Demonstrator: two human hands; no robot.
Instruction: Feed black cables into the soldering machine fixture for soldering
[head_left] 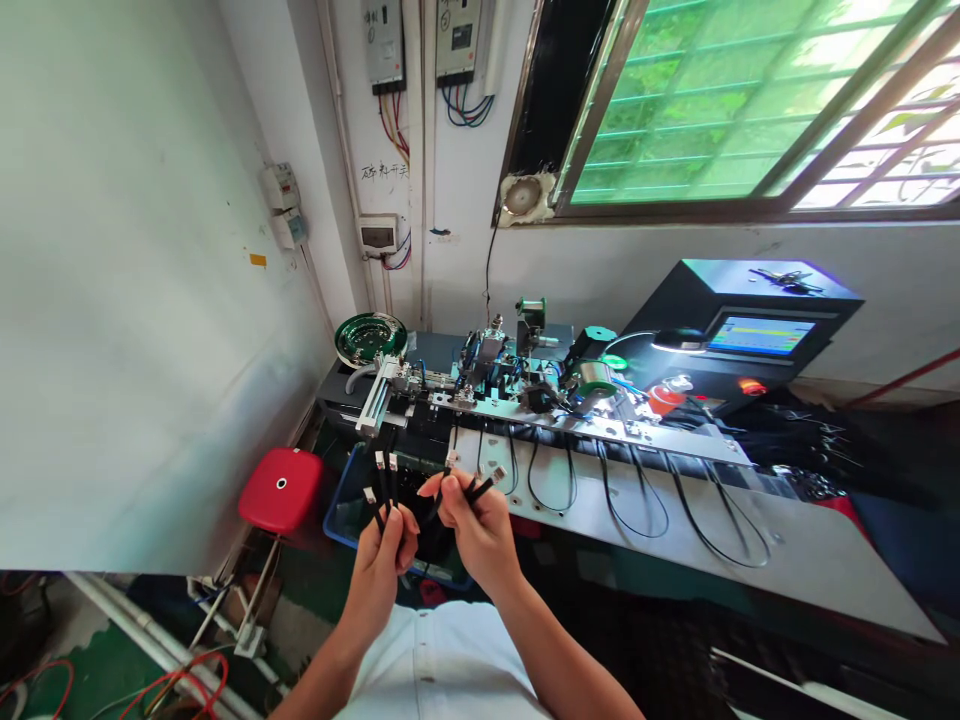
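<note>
My left hand (388,548) is closed around several black cables (387,484) whose pale connector ends point upward. Beside it, my right hand (478,520) pinches another black cable (480,491), its light-coloured connector (498,474) sticking out to the right. A second pale end shows above the right fingertips. Both hands are held apart in front of my body, over a blue bin (341,508) with dark contents that I cannot make out. Just beyond the hands runs the metal rail (600,424) of a machine, with several black cables (574,490) hanging from it in loops.
At the machine's left end stands a green round bowl (370,338). A control box with a lit screen (763,333) is at the right, near a lamp (679,341). The pale bench top (817,550) extends right. A red stool (282,490) stands left, by a white panel (135,300).
</note>
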